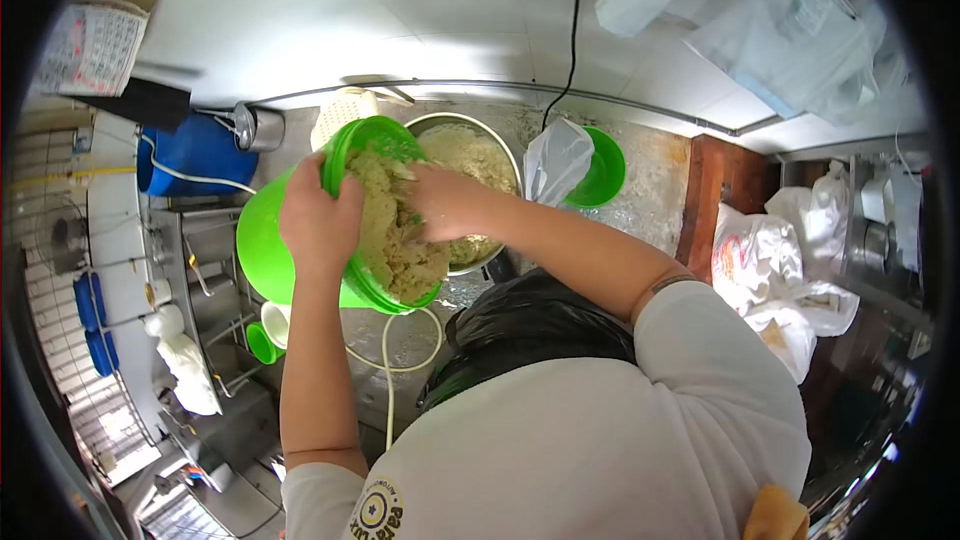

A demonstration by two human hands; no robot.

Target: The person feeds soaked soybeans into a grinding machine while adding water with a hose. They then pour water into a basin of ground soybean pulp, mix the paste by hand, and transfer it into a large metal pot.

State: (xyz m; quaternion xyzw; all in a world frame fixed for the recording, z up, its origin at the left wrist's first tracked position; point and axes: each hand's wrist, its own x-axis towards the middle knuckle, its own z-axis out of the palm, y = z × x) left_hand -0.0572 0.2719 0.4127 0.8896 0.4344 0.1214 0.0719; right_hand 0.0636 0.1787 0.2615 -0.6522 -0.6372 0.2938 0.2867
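A large green bucket (265,245) is tilted on its side, its mouth facing right towards a round metal bowl (519,165). Gripping the bucket's rim from the upper left is my left hand (322,210), fingers bent over the edge. A pale, crumbly, dough-like mass (385,260) fills the bucket's mouth. My right hand (445,202) reaches across the bowl into this mass, its fingers curled and partly buried in it. More of the same pale stuff (465,155) lies in the bowl below and beyond my right wrist.
A smaller green tub (600,170) with a clear plastic bag (556,160) beside it stands right of the bowl. A blue drum (200,155) is at the left. A pale hose (440,340) loops across the floor near my body. White sacks (765,260) are piled at the right.
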